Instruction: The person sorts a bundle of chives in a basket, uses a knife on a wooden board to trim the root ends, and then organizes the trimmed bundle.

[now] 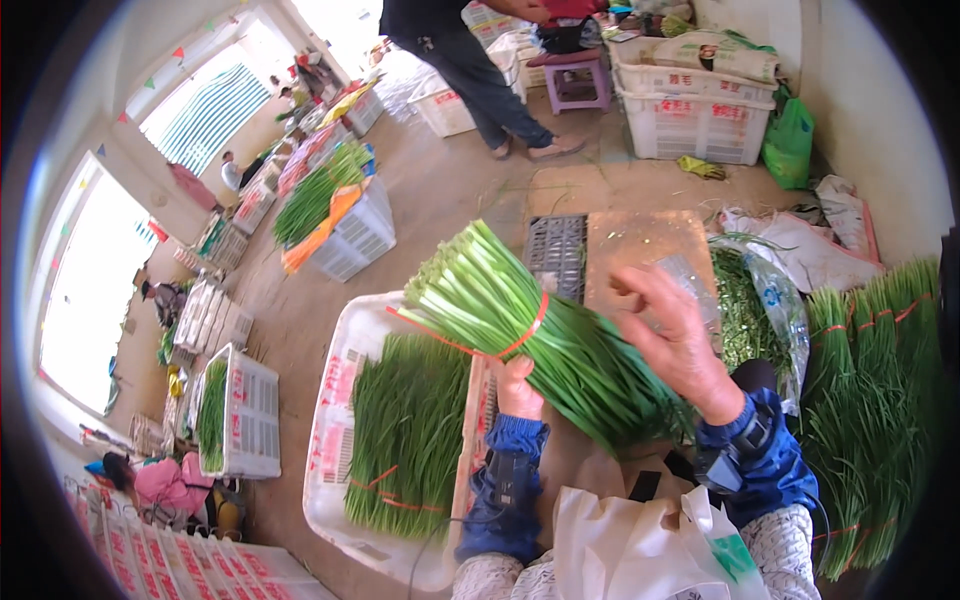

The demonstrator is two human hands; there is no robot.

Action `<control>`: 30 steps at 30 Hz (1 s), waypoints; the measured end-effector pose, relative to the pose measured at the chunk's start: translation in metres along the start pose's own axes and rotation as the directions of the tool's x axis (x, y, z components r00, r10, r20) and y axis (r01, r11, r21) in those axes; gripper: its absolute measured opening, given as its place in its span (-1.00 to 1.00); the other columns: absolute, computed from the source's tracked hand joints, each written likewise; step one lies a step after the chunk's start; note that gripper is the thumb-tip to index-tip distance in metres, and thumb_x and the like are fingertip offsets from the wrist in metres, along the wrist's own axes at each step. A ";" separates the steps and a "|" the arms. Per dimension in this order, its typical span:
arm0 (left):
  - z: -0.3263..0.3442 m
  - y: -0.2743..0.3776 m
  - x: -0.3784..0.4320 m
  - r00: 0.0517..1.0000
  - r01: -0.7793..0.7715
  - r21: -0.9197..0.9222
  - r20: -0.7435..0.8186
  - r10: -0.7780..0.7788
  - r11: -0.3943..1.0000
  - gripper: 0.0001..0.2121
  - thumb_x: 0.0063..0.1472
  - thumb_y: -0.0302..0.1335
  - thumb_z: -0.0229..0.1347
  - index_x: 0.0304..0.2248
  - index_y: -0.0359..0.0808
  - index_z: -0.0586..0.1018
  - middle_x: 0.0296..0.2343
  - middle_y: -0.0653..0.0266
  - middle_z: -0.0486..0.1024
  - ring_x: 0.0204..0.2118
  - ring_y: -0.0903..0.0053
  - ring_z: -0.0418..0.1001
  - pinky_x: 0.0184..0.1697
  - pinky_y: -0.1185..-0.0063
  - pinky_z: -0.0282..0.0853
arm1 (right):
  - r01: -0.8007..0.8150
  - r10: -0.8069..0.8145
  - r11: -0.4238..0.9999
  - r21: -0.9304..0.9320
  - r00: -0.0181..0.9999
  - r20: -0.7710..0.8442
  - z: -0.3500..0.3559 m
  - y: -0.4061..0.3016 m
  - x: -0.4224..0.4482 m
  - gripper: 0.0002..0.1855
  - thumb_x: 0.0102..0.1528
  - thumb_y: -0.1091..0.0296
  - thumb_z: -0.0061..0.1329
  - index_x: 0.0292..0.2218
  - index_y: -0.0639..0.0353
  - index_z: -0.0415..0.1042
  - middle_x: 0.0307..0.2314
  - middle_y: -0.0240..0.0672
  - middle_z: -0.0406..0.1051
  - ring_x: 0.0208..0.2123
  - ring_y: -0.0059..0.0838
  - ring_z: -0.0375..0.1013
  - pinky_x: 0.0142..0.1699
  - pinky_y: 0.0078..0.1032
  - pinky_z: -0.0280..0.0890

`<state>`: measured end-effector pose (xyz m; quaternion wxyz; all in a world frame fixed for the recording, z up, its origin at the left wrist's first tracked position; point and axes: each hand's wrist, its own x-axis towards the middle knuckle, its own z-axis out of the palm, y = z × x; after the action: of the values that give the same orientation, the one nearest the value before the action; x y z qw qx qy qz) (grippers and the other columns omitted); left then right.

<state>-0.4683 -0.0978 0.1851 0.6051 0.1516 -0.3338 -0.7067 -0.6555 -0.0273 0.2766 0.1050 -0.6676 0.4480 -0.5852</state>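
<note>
A thick bundle of green garlic chives [570, 352], bound by a red tie [536, 330] near its pale cut ends, slants across the middle of the view. My left hand [519, 386] grips it from below, beside the tie, whose loose end sticks out to the left. Just right of the bundle, my right hand [671, 337] is raised with its fingers apart and holds nothing; it looks slightly blurred. Beyond my left forearm, a white plastic crate [322, 450] holds more tied chives [409, 427]. At the far right stand several red-tied bundles [862, 397].
A wooden board [645, 232] adjoins a dark plastic grate [555, 251] ahead. Loose trimmings [742, 307] lie in a plastic bag [784, 300]. A white bag [630, 532] covers my lap. A person [480, 75] stands ahead beside stacked crates [694, 127]; others sit along the left wall.
</note>
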 end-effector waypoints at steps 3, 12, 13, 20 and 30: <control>-0.002 -0.010 -0.006 0.995 0.071 0.018 0.063 -0.072 0.997 -0.26 -0.22 -0.38 0.31 0.01 -0.45 0.34 -0.11 0.13 0.43 -0.09 0.33 0.44 0.01 0.41 0.40 | 0.059 -0.060 0.998 0.032 0.998 0.035 0.006 -0.019 0.030 -0.57 -0.02 0.54 0.06 -0.07 0.29 0.36 -0.33 -0.18 0.40 -0.37 -0.33 0.38 -0.28 -0.49 0.30; -0.010 -0.033 -0.026 0.948 0.307 0.028 0.073 -0.309 0.951 -0.31 -0.23 -0.46 0.30 -0.01 -0.42 0.38 -0.18 0.21 0.49 -0.14 0.38 0.47 -0.04 0.44 0.42 | 0.090 -0.088 0.992 -0.094 0.996 0.018 0.001 -0.005 0.029 -0.86 0.00 0.50 0.07 -0.33 0.26 0.48 -0.56 -0.18 0.40 -0.51 -0.16 0.43 -0.42 -0.39 0.30; -0.009 -0.035 -0.027 0.933 0.348 0.029 0.086 -0.349 0.937 -0.31 -0.23 -0.46 0.30 -0.01 -0.42 0.38 -0.18 0.22 0.49 -0.15 0.39 0.47 -0.04 0.44 0.42 | 0.115 -0.114 0.983 -0.142 0.993 0.014 -0.003 -0.002 0.025 -0.87 0.00 0.50 0.06 -0.34 0.25 0.47 -0.56 -0.19 0.40 -0.51 -0.14 0.43 -0.42 -0.38 0.30; -0.014 -0.063 -0.029 0.777 0.605 0.044 0.184 -0.602 0.795 -0.29 -0.24 -0.45 0.26 0.02 -0.40 0.37 -0.15 0.21 0.50 -0.14 0.40 0.48 -0.03 0.46 0.40 | 0.355 -0.356 0.703 -0.616 0.926 0.127 -0.058 0.022 0.020 -0.82 -0.15 0.51 0.06 -0.44 0.15 0.35 -0.62 -0.31 0.33 -0.55 -0.23 0.41 -0.49 -0.34 0.31; 0.008 -0.067 -0.027 0.701 0.681 0.040 0.255 -0.666 0.731 -0.25 -0.24 -0.45 0.27 0.05 -0.40 0.34 -0.12 0.18 0.48 -0.10 0.34 0.46 0.01 0.42 0.39 | -0.137 0.164 0.952 -0.272 0.983 0.079 -0.117 -0.001 0.012 -0.61 0.00 0.59 -0.05 -0.08 0.28 0.40 -0.30 -0.20 0.40 -0.36 -0.35 0.44 -0.27 -0.46 0.33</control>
<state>-0.5174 -0.0669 0.1423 0.2615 0.1549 -0.3090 -0.9012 -0.7587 0.0103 0.3198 0.0813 -0.6681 0.5661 -0.4760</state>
